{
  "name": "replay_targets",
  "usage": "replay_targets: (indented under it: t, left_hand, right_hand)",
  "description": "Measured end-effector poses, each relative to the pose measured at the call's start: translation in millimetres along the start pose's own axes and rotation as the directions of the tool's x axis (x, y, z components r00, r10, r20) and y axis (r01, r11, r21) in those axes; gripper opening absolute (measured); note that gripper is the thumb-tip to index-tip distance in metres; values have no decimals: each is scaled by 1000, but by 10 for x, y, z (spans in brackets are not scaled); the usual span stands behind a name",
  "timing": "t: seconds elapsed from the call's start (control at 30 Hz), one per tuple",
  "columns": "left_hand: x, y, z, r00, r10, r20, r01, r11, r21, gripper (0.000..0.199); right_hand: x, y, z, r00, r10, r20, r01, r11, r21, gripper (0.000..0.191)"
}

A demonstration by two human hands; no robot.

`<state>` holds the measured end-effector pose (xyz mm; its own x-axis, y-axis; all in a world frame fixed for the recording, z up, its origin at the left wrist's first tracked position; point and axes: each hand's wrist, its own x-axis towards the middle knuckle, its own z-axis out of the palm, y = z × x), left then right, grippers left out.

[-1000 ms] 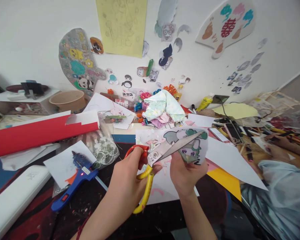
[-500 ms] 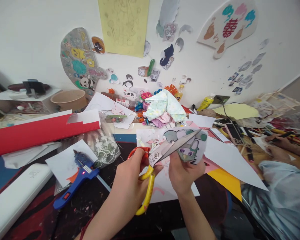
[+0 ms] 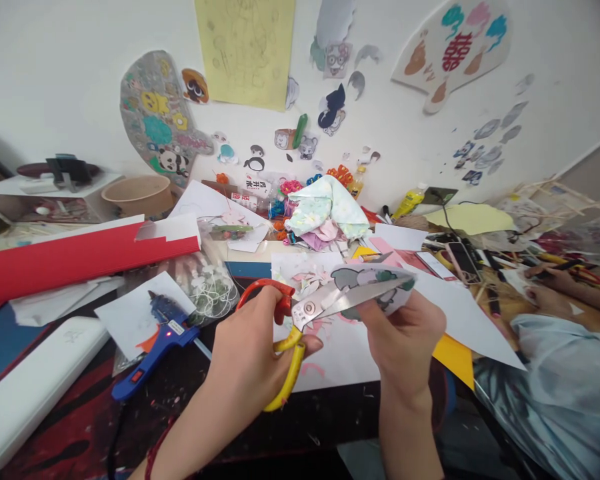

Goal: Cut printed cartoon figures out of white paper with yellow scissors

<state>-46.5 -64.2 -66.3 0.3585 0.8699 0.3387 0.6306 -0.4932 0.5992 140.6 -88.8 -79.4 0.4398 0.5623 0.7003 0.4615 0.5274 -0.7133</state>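
Observation:
My left hand (image 3: pixel 253 343) is closed around the scissors (image 3: pixel 309 309), which have one red and one yellow handle loop. The blades point to the right and stand apart, one crossing in front of a paper cartoon cutout (image 3: pixel 344 277) and a tip showing behind it. My right hand (image 3: pixel 405 333) pinches this grey-green cutout by its lower right side; the fingers hide part of it. Beneath both hands lies a white sheet (image 3: pixel 345 367) strewn with pink and pale paper scraps (image 3: pixel 313 280).
On the left are a blue glue gun (image 3: pixel 153 353), a white long case (image 3: pixel 40 393), a red folded board (image 3: pixel 80 263) and a bag of white strings (image 3: pixel 210 293). Patterned cloth (image 3: pixel 325 207) is heaped behind. At right, another person's hands (image 3: pixel 553 290) work beside a phone (image 3: pixel 463 260).
The right hand has moved right and turned, tilting the cutout so its face is seen more edge-on. The scissors have shifted slightly left, and the cutout now sits between the blades.

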Motion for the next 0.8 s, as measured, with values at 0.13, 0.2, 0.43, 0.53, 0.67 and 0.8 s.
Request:
replay_targets:
  t: [0.13, 0.2, 0.43, 0.53, 0.67, 0.8]
  left_hand:
    - [-8, -13, 1, 1000, 31, -4, -31, 999, 32, 32]
    - [-8, -23, 11, 1000, 19, 19, -19, 1000, 10, 36]
    - [7, 9, 32, 997, -10, 71, 13, 999, -49, 35]
    - [24, 30, 37, 997, -19, 71, 22, 999, -45, 36]
    - [39, 36, 41, 997, 0, 78, 4, 999, -40, 35]
    - [36, 41, 23, 995, 30, 93, -25, 998, -59, 30]
  right_hand:
    - [-12, -61, 5, 998, -37, 50, 38, 999, -24, 23]
    - [0, -102, 17, 995, -72, 72, 75, 997, -34, 28]
    - [24, -129, 36, 993, -88, 78, 93, 994, -60, 32]
    - [16, -109, 49, 993, -93, 72, 97, 994, -46, 26]
    - [-17, -106, 100, 997, -78, 28, 79, 997, -26, 25]
    - [-64, -119, 165, 1000, -14, -9, 14, 1000, 17, 17]
